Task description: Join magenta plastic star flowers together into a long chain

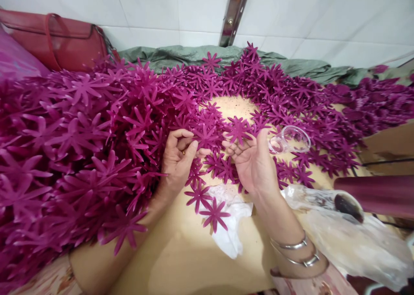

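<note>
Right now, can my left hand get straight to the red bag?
Probably not straight along the table: a deep heap of purple flowers lies between your left hand and the red bag. You'd likely need to reach over it.

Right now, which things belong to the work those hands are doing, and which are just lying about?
Probably the work:
magenta flower-shaped pieces near the left hand and right hand

Probably just lying about:
red handbag
crumpled white tissue
clear plastic bag
green sheet
</note>
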`<state>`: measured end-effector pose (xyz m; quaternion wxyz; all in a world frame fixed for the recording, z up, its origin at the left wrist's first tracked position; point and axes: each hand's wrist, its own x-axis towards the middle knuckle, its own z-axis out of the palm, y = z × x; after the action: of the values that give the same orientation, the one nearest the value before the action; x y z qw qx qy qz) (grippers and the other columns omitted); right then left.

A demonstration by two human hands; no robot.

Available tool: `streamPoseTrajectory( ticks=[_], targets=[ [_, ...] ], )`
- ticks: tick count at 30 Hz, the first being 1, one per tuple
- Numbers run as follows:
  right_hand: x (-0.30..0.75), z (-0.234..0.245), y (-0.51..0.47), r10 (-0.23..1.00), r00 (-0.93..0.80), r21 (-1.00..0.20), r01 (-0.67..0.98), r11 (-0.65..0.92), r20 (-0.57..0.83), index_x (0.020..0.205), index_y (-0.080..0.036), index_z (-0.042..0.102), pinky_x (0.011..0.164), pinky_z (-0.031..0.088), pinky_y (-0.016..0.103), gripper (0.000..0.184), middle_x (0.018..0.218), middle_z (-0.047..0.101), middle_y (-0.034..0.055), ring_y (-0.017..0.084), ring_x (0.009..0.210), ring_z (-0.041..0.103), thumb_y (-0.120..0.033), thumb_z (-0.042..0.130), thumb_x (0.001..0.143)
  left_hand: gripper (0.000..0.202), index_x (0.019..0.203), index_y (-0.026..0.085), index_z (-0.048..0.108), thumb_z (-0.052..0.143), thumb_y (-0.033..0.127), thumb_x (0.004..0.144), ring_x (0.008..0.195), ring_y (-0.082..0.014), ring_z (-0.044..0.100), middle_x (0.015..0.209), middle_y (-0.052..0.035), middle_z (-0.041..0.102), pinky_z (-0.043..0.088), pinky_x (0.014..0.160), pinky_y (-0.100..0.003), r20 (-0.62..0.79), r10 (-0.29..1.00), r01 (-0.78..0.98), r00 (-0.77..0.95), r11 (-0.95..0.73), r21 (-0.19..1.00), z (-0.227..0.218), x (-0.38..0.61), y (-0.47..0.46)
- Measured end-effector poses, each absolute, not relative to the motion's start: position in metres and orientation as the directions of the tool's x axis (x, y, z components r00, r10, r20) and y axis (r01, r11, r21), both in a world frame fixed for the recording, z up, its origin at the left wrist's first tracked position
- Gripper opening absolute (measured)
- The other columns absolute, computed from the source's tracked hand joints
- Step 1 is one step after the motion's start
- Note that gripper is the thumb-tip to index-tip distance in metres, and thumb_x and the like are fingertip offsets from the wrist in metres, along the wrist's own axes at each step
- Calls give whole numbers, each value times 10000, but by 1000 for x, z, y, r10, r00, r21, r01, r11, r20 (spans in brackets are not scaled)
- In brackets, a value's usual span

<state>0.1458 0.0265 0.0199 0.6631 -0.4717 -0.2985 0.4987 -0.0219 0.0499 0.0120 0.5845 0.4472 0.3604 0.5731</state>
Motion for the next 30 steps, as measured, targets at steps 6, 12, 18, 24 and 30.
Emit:
streamPoseTrajectory(
  ticks=[6,12,18,24,30],
  targets=[
    [143,20,23,910,409,-955,-292,62,-66,783,-235,620,551,470,236,292,652,628,-61,98,558,559,-446,820,796,262,938,235,493,740,304,886,600,-75,710,786,79,617,592,612,-181,143,987,-325,73,-112,939,8,-25,50],
    [143,21,21,916,400,-970,-237,61,-40,780,-220,667,587,472,240,252,683,660,-42,103,593,559,-408,835,792,140,918,182,712,657,307,948,878,-143,760,952,-31,693,630,854,-260,138,985,-255,104,-107,961,6,-27,48],
    [136,23,16,948,317,-982,-187,37,-25,798,-220,676,626,497,236,209,700,674,-42,108,630,584,-364,826,819,297,1141,218,752,774,319,863,1080,-174,728,1271,-65,586,610,974,-282,188,974,-259,129,-150,954,14,-22,46],
    [127,26,11,974,225,-997,-73,18,1,774,-215,656,616,496,236,265,708,688,-30,119,643,602,-410,830,815,248,1118,230,773,757,232,870,1035,-124,678,1185,-53,621,579,924,-208,284,956,-78,73,-278,957,11,-26,47],
    [138,21,16,909,415,-997,-50,63,37,789,-229,629,562,426,229,322,667,599,-49,103,584,503,-514,693,923,268,1119,199,750,761,230,853,1027,-135,692,1183,-59,675,574,960,-248,283,956,-56,-73,-287,956,6,-28,54]
  ],
)
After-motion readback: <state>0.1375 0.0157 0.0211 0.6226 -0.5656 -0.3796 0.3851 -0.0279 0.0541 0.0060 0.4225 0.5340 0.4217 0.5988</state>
